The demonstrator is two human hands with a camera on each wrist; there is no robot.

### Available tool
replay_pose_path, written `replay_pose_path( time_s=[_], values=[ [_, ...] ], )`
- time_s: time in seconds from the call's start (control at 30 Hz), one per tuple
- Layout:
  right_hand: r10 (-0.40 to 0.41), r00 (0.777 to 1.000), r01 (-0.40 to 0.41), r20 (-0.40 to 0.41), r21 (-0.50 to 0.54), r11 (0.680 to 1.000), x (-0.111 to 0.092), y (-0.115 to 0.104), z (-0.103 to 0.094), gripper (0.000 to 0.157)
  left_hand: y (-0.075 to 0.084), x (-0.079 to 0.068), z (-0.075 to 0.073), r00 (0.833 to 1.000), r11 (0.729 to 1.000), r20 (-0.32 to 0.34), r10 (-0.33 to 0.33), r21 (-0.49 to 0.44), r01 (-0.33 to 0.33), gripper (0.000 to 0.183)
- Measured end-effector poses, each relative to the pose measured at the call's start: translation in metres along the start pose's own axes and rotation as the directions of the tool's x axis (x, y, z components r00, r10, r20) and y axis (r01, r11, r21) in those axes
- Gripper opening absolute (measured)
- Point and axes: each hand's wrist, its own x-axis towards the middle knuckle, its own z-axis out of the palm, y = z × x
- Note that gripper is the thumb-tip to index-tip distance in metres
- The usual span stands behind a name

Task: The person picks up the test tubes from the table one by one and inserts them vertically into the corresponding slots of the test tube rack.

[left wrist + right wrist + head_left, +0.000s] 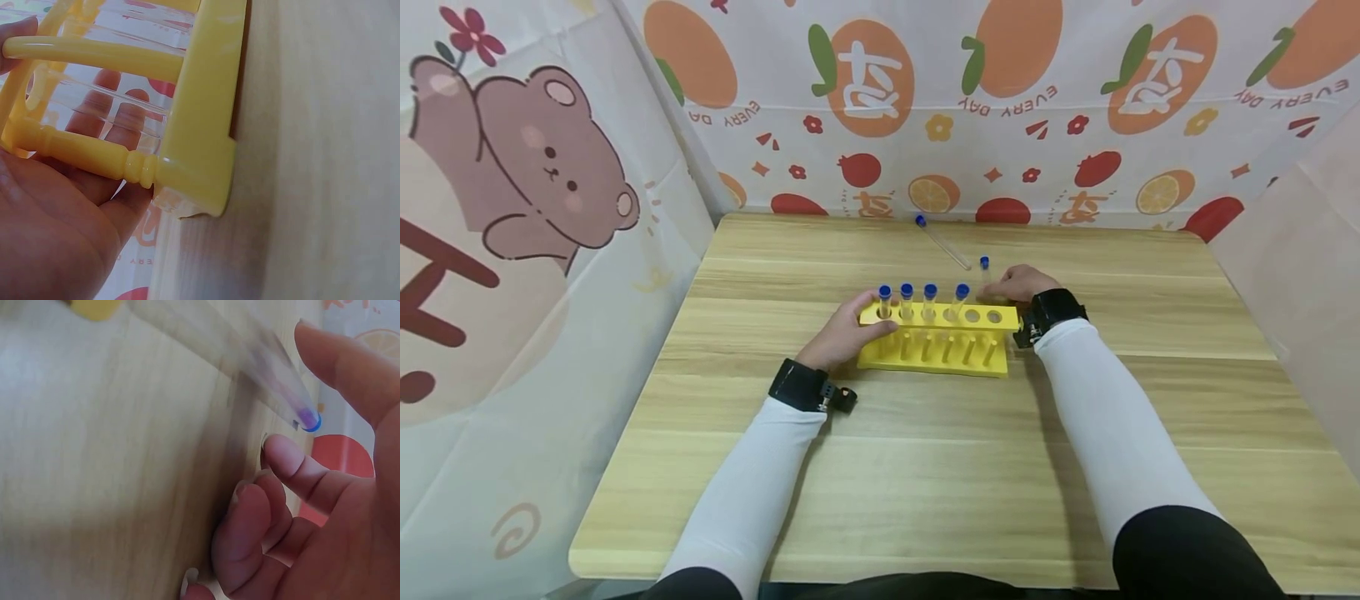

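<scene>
A yellow test tube rack (pixel 937 369) stands on the table, with several blue-capped test tubes (pixel 930 293) in its left holes; two holes at its right end show no tube. My left hand (pixel 842 335) grips the rack's left end, thumb in front and fingers behind, seen closely beside the yellow posts (pixel 94 155). Beyond the rack's right end is my right hand (pixel 1021 285), close to another blue-capped tube (pixel 985 265). In the right wrist view this tube (pixel 275 378) is blurred; a gap shows between thumb and index finger, with no clear pinch on it.
One more capped test tube (pixel 946 244) lies slantwise near the table's back edge. The wooden table (pixel 940 483) meets a patterned cloth (pixel 940 150) at the back, with more cloth on both sides.
</scene>
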Motion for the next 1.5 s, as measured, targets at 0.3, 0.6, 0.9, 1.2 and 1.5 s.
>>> replay_pose_path(
  time_s=[0.3,0.6,0.9,1.2,1.5],
  values=[
    [0.065,0.998,-0.066,0.022,0.025,0.998,0.004,0.000,-0.002,0.056,0.001,0.000,0.001,1.000,1.000,-0.007,0.018,0.011,-0.018,0.045],
    [0.037,0.999,-0.036,0.010,-0.036,0.999,0.006,0.001,-0.006,0.043,0.001,0.002,0.000,1.000,1.000,-0.002,0.015,0.018,-0.015,0.043],
    [0.028,0.999,-0.027,0.019,-0.059,0.998,0.005,0.003,-0.006,0.041,0.017,-0.004,0.002,1.000,1.000,0.014,-0.020,0.002,0.020,0.039],
    [0.004,0.999,-0.005,0.032,0.010,1.000,0.007,0.006,-0.009,0.037,0.032,-0.013,0.002,0.999,0.999,0.010,-0.038,0.008,0.038,0.036],
    [-0.029,0.998,0.022,0.048,0.138,0.990,0.008,0.014,-0.011,0.032,0.004,0.001,0.002,1.000,1.000,-0.006,-0.014,0.001,0.014,0.038]
  ],
)
